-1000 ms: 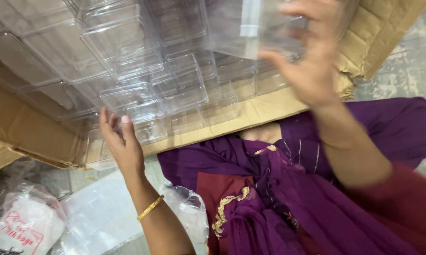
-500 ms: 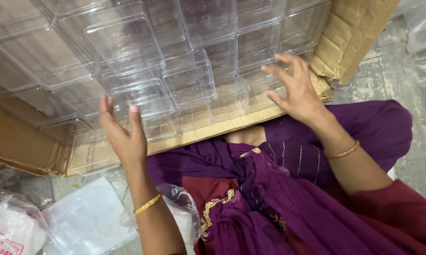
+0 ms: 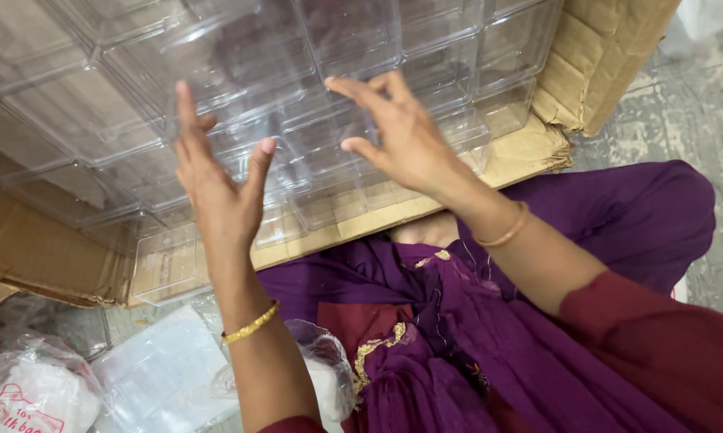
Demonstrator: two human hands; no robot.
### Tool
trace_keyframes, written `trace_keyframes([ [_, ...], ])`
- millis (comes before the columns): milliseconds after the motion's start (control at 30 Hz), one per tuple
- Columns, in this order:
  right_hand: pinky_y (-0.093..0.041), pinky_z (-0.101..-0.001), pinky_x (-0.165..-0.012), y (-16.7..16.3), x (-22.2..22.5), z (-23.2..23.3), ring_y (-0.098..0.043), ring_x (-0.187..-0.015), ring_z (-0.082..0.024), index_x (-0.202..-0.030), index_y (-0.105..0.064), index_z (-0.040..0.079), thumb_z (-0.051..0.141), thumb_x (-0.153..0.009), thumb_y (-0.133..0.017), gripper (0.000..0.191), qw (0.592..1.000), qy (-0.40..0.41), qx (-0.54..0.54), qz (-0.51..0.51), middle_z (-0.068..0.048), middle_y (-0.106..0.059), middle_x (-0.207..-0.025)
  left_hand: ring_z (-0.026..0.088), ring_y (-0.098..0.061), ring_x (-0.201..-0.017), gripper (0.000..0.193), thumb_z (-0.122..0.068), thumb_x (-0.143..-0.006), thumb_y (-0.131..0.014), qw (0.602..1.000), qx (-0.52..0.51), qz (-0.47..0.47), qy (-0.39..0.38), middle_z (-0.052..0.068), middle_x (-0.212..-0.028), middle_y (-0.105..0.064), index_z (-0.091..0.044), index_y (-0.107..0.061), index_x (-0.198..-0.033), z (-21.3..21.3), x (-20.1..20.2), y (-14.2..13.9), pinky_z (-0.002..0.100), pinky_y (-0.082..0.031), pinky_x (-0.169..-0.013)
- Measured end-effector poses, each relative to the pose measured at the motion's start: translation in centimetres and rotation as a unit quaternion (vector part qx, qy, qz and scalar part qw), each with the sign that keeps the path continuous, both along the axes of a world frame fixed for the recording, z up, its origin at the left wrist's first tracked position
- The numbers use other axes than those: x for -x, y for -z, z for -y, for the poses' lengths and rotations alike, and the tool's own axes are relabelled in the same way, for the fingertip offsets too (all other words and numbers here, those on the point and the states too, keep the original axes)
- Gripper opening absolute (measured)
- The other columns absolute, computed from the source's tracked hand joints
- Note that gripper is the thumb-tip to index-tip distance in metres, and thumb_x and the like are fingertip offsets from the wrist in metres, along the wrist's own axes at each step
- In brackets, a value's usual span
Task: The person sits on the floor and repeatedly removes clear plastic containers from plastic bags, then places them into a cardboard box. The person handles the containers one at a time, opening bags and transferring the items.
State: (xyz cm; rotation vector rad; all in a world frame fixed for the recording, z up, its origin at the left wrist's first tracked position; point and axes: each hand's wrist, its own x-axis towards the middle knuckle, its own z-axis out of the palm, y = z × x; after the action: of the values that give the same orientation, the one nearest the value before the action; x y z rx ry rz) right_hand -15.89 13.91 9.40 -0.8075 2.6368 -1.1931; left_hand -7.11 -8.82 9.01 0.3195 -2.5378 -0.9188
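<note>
Several clear plastic boxes lie packed in rows inside a large cardboard carton in front of me. My left hand is raised with fingers spread, palm toward the boxes near the carton's front edge. My right hand hovers open over the middle boxes, fingers apart, holding nothing. A small clear box sits between the two hands. Each wrist wears a gold bangle.
The carton's torn front flap lies at the left. White plastic bags and clear packets sit on the floor at lower left. My purple garment covers my lap. Grey concrete floor shows at right.
My right hand, which held a clear box up a second ago, has come down empty and moved left over the boxes. My left hand has risen toward the boxes.
</note>
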Motion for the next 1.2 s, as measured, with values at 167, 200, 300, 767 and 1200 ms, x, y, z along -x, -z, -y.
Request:
trace_keyframes([
  [167,-0.058,-0.0325,-0.086,-3.9,-1.0,-4.9,-0.065,-0.099,-0.022,-0.151,-0.050,0.022,0.027,-0.092,-0.079,0.066,0.998,-0.015,-0.012,-0.059,-0.013,-0.056,-0.134,0.034,-0.054,-0.136,0.100,-0.060,-0.098,-0.074,0.999,-0.015,0.045,-0.010,0.019,-0.158,-0.051,-0.024,-0.016,-0.172,-4.1,-0.6,-0.3,0.050,-0.045,-0.113],
  [200,-0.057,-0.0316,-0.087,-3.9,-1.1,-5.9,-0.065,-0.105,-0.023,-0.151,-0.050,0.022,0.027,-0.093,-0.078,0.065,0.998,-0.025,0.002,-0.060,-0.014,-0.056,-0.139,0.036,-0.051,-0.140,0.100,-0.057,-0.100,-0.076,1.000,-0.022,0.015,0.004,0.021,-0.158,-0.047,-0.022,-0.014,-0.170,-5.0,-0.9,-0.1,0.050,-0.044,-0.116],
  [300,-0.060,-0.0332,-0.094,-2.4,-1.1,-8.3,-0.062,-0.126,-0.025,-0.151,-0.051,0.020,0.022,-0.095,-0.077,0.061,0.999,-0.030,0.039,-0.011,-0.014,-0.055,-0.148,0.040,-0.043,-0.151,0.099,-0.047,-0.104,-0.082,0.996,-0.061,-0.060,0.035,0.023,-0.159,-0.034,-0.017,-0.011,-0.166,-7.0,-1.2,0.3,0.050,-0.044,-0.122],
  [767,-0.061,-0.0309,-0.090,3.2,-5.1,-13.8,-0.067,-0.108,-0.021,-0.140,-0.062,0.019,0.006,-0.089,-0.076,0.055,1.000,0.018,-0.019,-0.011,-0.011,-0.055,-0.142,0.039,-0.043,-0.136,0.063,-0.030,-0.087,-0.086,0.999,-0.048,0.020,0.007,0.020,-0.152,-0.034,-0.009,-0.058,-0.139,-13.3,-4.9,5.3,0.049,-0.041,-0.112],
  [1200,-0.062,-0.0302,-0.091,3.8,-5.1,-15.4,-0.062,-0.121,-0.023,-0.140,-0.060,0.007,0.008,-0.092,-0.076,0.050,0.996,0.065,0.038,-0.038,-0.015,-0.054,-0.139,0.038,-0.019,-0.151,0.074,-0.049,-0.099,-0.076,0.945,0.212,-0.012,-0.247,0.021,-0.160,-0.021,-0.016,-0.045,-0.157,-1.0,-3.4,5.0,0.062,-0.022,-0.121],
])
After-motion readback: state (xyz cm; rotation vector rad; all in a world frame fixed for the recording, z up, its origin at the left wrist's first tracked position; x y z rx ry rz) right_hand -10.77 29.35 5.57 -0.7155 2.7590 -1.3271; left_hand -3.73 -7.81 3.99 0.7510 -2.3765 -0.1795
